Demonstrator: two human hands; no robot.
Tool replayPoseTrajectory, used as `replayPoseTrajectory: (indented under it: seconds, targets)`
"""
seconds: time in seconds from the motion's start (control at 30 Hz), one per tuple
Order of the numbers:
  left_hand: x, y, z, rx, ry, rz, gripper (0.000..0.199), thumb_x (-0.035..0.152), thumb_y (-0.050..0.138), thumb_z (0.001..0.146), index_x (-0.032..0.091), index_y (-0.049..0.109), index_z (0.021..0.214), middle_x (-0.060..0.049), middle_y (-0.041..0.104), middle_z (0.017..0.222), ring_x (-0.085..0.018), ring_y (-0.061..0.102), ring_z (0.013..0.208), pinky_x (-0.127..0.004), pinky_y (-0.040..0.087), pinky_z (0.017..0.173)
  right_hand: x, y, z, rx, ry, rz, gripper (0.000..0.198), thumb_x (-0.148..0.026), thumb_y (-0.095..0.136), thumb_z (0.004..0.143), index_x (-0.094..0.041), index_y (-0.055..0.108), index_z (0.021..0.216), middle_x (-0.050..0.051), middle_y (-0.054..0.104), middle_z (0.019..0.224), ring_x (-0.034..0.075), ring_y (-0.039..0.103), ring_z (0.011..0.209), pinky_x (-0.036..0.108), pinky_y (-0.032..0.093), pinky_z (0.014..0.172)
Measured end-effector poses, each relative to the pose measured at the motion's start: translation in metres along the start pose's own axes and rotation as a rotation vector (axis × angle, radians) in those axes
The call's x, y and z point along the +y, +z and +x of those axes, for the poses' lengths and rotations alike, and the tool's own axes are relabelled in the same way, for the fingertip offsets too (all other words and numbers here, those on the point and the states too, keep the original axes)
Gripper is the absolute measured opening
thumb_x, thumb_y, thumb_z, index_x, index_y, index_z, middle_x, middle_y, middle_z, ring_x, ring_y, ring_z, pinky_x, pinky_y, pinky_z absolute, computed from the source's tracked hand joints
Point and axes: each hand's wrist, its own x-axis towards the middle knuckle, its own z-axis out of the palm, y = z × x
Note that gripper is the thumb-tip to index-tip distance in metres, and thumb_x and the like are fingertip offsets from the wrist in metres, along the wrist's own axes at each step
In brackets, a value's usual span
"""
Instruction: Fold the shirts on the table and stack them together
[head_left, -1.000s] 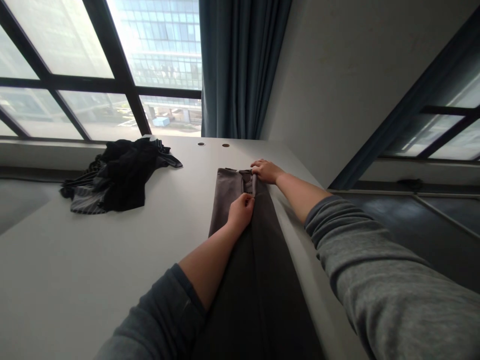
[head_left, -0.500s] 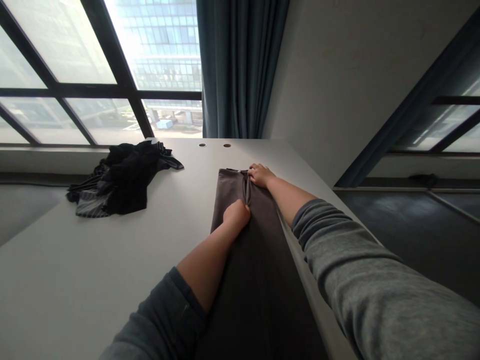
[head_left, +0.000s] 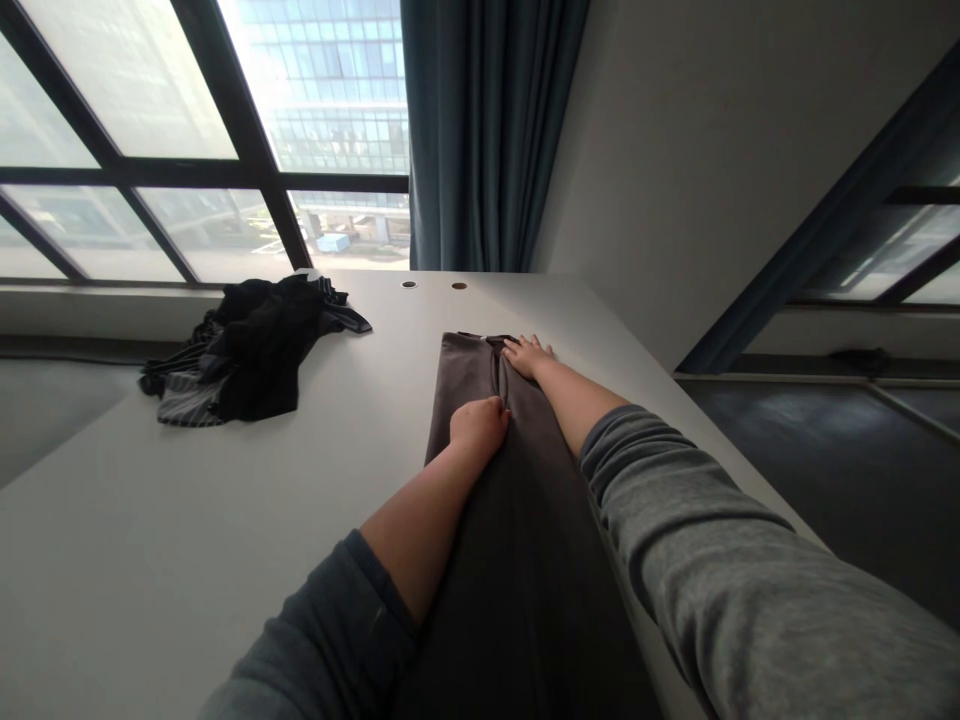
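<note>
A long brown-grey garment (head_left: 540, 500) lies lengthwise on the white table, its waist end away from me. I cannot tell whether it is trousers or a skirt. An opening with folded edges runs down from the middle of the waist. My left hand (head_left: 480, 428) is closed on the cloth at the lower end of this opening; its fingertips are partly hidden. At the waist edge, to the right of the opening, my right hand (head_left: 529, 356) rests flat on the garment with its fingers spread.
A crumpled heap of black and striped clothes (head_left: 259, 350) lies at the left on the white table (head_left: 322, 520). Two round holes (head_left: 409, 285) are set near the table's far edge. Beyond are a window (head_left: 341, 90), a blue curtain (head_left: 484, 130) and a wall (head_left: 652, 180).
My right hand has shifted slightly right, and its fingers have spread from a gathered pose. My left hand stays closed at the opening. The whole view has shifted a little.
</note>
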Motion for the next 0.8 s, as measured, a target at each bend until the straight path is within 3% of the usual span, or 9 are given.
replayPoseTrajectory:
  seconds: [0.17, 0.3, 0.4, 0.5, 0.63, 0.8]
  targets:
    - [0.001, 0.001, -0.005, 0.070, 0.051, 0.034, 0.024, 0.040, 0.061, 0.099, 0.022, 0.073, 0.109, -0.012, 0.076, 0.114, -0.030, 0.064, 0.113, -0.039, 0.050, 0.098, 0.007, 0.005, 0.007, 0.005, -0.020, 0.000, 0.067, -0.062, 0.022, 0.106, -0.035, 0.026, 0.168, 0.011, 0.015, 0.178, 0.040, 0.014, 0.162, 0.075, 0.014, 0.122]
    - [0.010, 0.008, -0.013, 0.132, 0.163, 0.028, 0.039, 0.044, 0.054, 0.103, 0.022, 0.066, 0.133, -0.014, 0.063, 0.145, -0.032, 0.053, 0.135, -0.046, 0.044, 0.111, 0.002, 0.004, 0.004, 0.040, 0.005, -0.014, 0.069, -0.062, 0.026, 0.105, -0.036, 0.022, 0.169, 0.010, 0.016, 0.177, 0.041, 0.015, 0.161, 0.079, 0.014, 0.119]
    - [0.014, 0.021, -0.017, 0.009, 0.234, 0.038, 0.059, 0.049, 0.045, 0.106, 0.017, 0.049, 0.155, -0.015, 0.040, 0.168, -0.032, 0.033, 0.156, -0.051, 0.028, 0.126, -0.006, 0.000, -0.004, 0.149, -0.061, -0.057, 0.069, -0.059, 0.032, 0.105, -0.036, 0.022, 0.169, 0.008, 0.015, 0.178, 0.040, 0.015, 0.161, 0.078, 0.011, 0.121]
    - [0.012, 0.030, -0.017, -0.115, 0.244, 0.059, 0.067, 0.050, 0.040, 0.106, 0.014, 0.039, 0.162, -0.014, 0.026, 0.174, -0.031, 0.018, 0.163, -0.053, 0.015, 0.132, -0.011, -0.004, -0.012, 0.248, -0.124, -0.070, 0.066, -0.048, 0.031, 0.107, -0.026, 0.027, 0.168, 0.010, 0.021, 0.176, 0.035, 0.019, 0.161, 0.068, 0.012, 0.127]
    - [0.011, 0.030, -0.016, -0.114, 0.244, 0.056, 0.072, 0.052, 0.036, 0.106, 0.009, 0.034, 0.164, -0.016, 0.018, 0.175, -0.029, 0.014, 0.164, -0.050, 0.014, 0.133, -0.007, -0.005, -0.021, 0.184, -0.076, -0.029, 0.064, -0.042, 0.029, 0.107, -0.014, 0.037, 0.164, 0.016, 0.026, 0.174, 0.036, 0.017, 0.162, 0.061, 0.018, 0.128]
    - [0.014, 0.032, -0.015, -0.092, 0.177, 0.076, 0.080, 0.054, 0.039, 0.104, 0.001, 0.030, 0.164, -0.021, 0.012, 0.175, -0.032, 0.012, 0.164, -0.046, 0.014, 0.133, 0.001, 0.006, -0.026, 0.055, -0.102, -0.025, 0.065, -0.047, 0.030, 0.108, -0.017, 0.034, 0.165, 0.013, 0.023, 0.175, 0.031, 0.021, 0.162, 0.052, 0.020, 0.129]
